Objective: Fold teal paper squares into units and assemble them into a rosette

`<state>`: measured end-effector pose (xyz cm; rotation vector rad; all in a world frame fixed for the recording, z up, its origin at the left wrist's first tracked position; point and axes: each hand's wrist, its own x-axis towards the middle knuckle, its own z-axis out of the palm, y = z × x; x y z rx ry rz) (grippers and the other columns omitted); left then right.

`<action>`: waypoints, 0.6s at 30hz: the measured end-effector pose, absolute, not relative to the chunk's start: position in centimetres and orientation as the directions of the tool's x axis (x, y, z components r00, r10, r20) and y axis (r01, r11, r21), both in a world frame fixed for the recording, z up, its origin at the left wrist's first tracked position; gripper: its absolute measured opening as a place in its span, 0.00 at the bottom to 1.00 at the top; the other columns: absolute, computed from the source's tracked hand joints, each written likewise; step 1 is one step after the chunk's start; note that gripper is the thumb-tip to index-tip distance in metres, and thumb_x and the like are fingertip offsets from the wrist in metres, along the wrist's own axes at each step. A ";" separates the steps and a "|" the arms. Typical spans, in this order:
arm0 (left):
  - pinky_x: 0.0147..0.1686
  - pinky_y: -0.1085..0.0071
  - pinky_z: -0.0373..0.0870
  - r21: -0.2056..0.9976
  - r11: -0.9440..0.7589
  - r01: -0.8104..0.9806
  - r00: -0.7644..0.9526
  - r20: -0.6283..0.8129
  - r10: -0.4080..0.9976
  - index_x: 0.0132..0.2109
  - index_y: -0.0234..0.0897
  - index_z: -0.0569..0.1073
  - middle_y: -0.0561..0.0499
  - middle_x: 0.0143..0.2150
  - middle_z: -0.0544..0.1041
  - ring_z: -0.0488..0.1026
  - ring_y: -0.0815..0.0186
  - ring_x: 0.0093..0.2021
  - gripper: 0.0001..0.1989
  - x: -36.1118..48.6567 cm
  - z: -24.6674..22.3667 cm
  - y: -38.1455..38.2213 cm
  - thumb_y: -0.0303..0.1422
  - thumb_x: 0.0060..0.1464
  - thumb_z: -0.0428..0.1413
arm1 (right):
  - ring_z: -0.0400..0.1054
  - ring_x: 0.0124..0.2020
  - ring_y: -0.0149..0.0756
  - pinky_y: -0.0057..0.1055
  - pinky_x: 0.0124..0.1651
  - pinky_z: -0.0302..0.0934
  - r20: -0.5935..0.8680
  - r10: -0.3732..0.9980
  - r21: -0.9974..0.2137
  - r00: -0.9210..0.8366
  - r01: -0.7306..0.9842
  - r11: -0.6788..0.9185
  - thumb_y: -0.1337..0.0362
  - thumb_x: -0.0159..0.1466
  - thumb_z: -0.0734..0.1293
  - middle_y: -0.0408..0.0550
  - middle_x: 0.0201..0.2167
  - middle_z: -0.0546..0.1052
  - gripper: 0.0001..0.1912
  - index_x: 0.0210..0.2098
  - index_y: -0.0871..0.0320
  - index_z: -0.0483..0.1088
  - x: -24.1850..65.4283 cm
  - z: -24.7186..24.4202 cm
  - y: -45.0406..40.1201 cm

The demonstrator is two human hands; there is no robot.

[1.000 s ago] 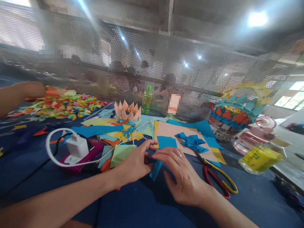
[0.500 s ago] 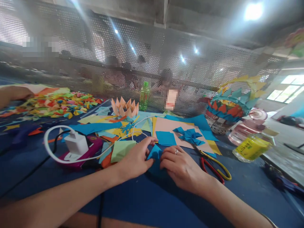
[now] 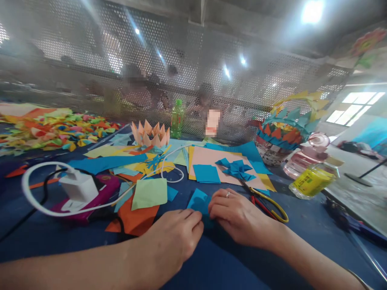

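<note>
A small piece of blue paper (image 3: 198, 198) lies on the dark blue table between my two hands. My left hand (image 3: 179, 231) is closed, its fingertips at the near left part of the paper. My right hand (image 3: 237, 213), with a ring on one finger, is closed on the paper's right edge. The fingers cover part of the sheet. Just beyond lie a stack of blue paper squares (image 3: 207, 173) and a folded blue paper piece (image 3: 237, 169), both on a pale pink sheet (image 3: 201, 155). Scissors (image 3: 269, 204) with red and yellow handles rest right of them.
To the left are a purple power strip (image 3: 102, 189) with a white charger (image 3: 79, 186) and cables, plus a green paper square (image 3: 150, 193). Behind stand a peach paper crown (image 3: 150, 137) and a green bottle (image 3: 177, 120). A paper basket (image 3: 275, 145) and a yellow-labelled bottle (image 3: 313, 181) stand right.
My left hand has moved down toward me along the blue paper, which now lies flatter, its raised point gone. Another person's hand at the far left has left the view.
</note>
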<state>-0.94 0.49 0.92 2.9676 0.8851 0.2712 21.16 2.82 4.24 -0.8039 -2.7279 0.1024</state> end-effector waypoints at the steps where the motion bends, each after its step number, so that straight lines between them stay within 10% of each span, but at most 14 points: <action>1: 0.42 0.63 0.72 0.055 -0.839 0.541 0.826 0.152 0.542 0.46 0.33 0.72 0.42 0.44 0.74 0.72 0.56 0.43 0.15 -1.0 0.6 0.4 0.21 0.51 0.53 | 0.66 0.41 0.39 0.36 0.44 0.61 0.239 0.546 -0.164 -0.803 0.521 0.838 0.78 0.62 0.60 0.48 0.32 0.75 0.11 0.32 0.58 0.70 21.2 4.4 2.8; 18: 0.33 0.66 0.71 -0.054 -0.881 0.470 0.778 0.496 0.385 0.45 0.33 0.76 0.44 0.38 0.79 0.74 0.58 0.35 0.15 -1.9 -1.1 0.7 0.23 0.57 0.47 | 0.66 0.40 0.34 0.32 0.44 0.59 0.091 0.725 -0.573 -0.683 0.560 0.599 0.66 0.63 0.71 0.42 0.35 0.75 0.04 0.35 0.56 0.71 21.6 3.1 3.2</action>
